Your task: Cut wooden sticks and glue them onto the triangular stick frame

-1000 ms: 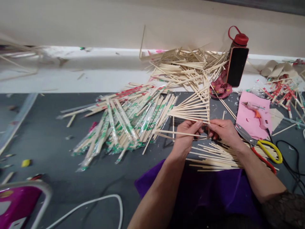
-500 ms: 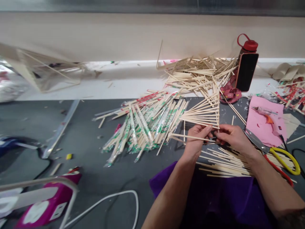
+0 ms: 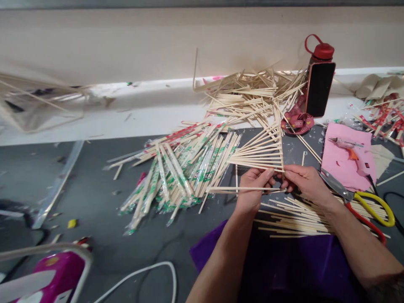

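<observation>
Plastic-wrapped chopsticks [image 3: 179,170] are strewn left of the left hand [image 3: 251,181]. By that hand a fanned stick frame [image 3: 241,156] is pinched, spread just beyond it; the frame's near right corner is gripped by the right hand [image 3: 304,181], with scissors [image 3: 346,193] laid just rightward.

Pale stick frame [image 3: 257,154], pink sheet [image 3: 339,169], purple cloth [image 3: 306,250]

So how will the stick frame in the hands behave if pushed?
The stick frame is probably light: thin sticks, open gaps. The sticks look straight, suggesting some stiffness. Joints may be fragile, since the fan's sticks seem joined near their ends.
</observation>
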Available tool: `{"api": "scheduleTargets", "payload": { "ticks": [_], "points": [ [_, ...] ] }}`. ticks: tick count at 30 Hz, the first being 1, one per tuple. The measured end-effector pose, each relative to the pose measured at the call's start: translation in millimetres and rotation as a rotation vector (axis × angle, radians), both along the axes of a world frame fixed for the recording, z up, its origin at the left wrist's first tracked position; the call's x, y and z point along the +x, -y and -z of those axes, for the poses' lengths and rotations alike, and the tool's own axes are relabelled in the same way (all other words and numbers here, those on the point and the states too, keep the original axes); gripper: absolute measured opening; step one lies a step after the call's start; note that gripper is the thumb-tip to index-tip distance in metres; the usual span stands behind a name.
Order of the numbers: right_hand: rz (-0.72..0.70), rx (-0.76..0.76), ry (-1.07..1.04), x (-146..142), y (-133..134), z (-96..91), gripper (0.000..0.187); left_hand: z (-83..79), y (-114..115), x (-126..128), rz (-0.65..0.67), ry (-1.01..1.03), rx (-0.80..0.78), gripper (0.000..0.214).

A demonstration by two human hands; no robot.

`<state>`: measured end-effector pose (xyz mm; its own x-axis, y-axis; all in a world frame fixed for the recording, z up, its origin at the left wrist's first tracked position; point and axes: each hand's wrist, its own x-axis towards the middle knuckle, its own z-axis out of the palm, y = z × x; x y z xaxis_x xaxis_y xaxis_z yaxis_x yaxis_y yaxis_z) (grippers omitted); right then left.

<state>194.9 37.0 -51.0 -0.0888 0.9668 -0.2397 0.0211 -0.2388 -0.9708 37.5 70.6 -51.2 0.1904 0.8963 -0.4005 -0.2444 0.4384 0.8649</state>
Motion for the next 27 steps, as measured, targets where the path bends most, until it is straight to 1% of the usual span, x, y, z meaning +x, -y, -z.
{"api": "scheduleTargets", "payload": {
  "ticks": [6, 8, 19, 27],
  "points": [
    [0.037, -0.094, -0.136, -2.5, -3.5, -9.2, 0.032, 0.5, 0.5, -0.1, -0.007, 0.007, -0.002, 0.037],
    [0.054, -0.108, -0.153, -3.1, -4.9, -10.0, 0.031, 0.9, 0.4, -0.2, -0.004, 0.009, -0.002, 0.038],
    [0.064, -0.082, -0.108, -3.0, -5.1, -3.1, 0.029, 1.1, 0.3, 0.1, 0.001, 0.016, -0.007, 0.040],
    [0.065, -0.103, -0.078, -3.5, -2.4, -7.9, 0.032, 1.8, 1.1, -0.3, 0.005, 0.055, 0.008, 0.035]
  ]
}}
